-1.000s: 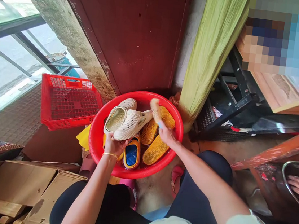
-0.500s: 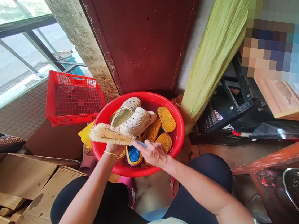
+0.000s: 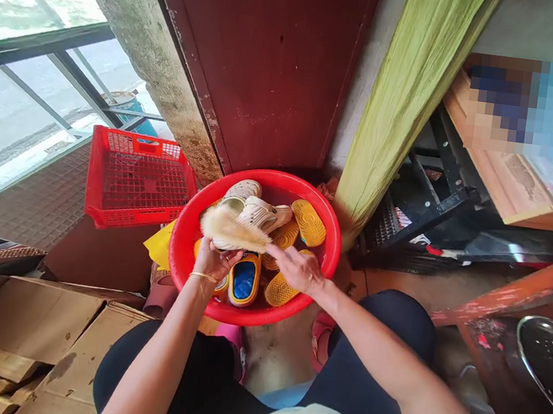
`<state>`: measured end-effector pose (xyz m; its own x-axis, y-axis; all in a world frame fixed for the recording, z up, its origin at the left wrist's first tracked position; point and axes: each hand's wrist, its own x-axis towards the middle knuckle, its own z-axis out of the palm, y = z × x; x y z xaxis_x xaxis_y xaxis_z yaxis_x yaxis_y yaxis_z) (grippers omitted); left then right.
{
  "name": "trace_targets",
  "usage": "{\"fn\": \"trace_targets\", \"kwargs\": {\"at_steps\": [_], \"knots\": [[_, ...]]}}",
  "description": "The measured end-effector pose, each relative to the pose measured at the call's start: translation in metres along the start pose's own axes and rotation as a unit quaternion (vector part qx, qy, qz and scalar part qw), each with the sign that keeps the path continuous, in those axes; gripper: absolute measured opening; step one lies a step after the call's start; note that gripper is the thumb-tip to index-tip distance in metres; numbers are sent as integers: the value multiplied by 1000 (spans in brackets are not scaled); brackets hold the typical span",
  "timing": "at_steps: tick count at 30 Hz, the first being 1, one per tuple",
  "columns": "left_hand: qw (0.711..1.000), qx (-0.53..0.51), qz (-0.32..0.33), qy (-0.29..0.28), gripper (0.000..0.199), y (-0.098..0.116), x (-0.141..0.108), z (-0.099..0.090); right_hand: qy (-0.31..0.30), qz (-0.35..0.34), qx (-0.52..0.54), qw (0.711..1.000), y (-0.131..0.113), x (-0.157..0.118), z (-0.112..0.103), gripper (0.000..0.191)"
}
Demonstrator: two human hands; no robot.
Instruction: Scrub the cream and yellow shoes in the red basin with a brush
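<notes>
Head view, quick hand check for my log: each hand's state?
Left hand: closed, holding a cream clog.
Right hand: closed, holding a bristle brush.

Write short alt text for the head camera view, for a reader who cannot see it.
Over a round red plastic basin, the left hand holds a cream rubber clog while the right hand presses a pale-bristled scrubbing brush on it.

Two cream clogs [image 3: 264,213], one bristle brush [image 3: 231,229].

Daylight from window [image 3: 26,69] at 10 o'clock, dim shadow toward 3 o'clock, wide-angle bowing at edges, motion blur on central brush bristles [image 3: 233,230]
</notes>
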<state>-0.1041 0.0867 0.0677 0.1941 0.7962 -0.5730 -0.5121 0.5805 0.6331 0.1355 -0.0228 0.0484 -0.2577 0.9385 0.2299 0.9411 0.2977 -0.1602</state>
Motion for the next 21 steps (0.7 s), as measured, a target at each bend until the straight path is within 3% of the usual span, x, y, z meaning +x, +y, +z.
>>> {"fn": "trace_targets", "kwargs": {"at_steps": [3,6,8,11,14,17,21], "knots": [[1000,16,12,6,37,-5,-2,0,-45,-9,12,999,-8,6,6,57],[999,46,6,12,42,-1,-6,-4,-83,119,15,989,17,13,0,57],[994,101,48,4,46,1,-12,-6,-61,174,37,982,37,16,-11,57],[956,225,189,-15,76,0,-24,-8,12,168,95,981,48,20,-29,58],[895,346,274,-59,105,-3,-31,-9,33,146,130,980,34,21,-39,59],[864,410,281,-82,96,-7,-26,-11,-34,134,113,984,4,14,-34,59],[907,357,219,-42,51,-15,-7,-17,-123,34,83,988,-36,1,-17,57]]}}
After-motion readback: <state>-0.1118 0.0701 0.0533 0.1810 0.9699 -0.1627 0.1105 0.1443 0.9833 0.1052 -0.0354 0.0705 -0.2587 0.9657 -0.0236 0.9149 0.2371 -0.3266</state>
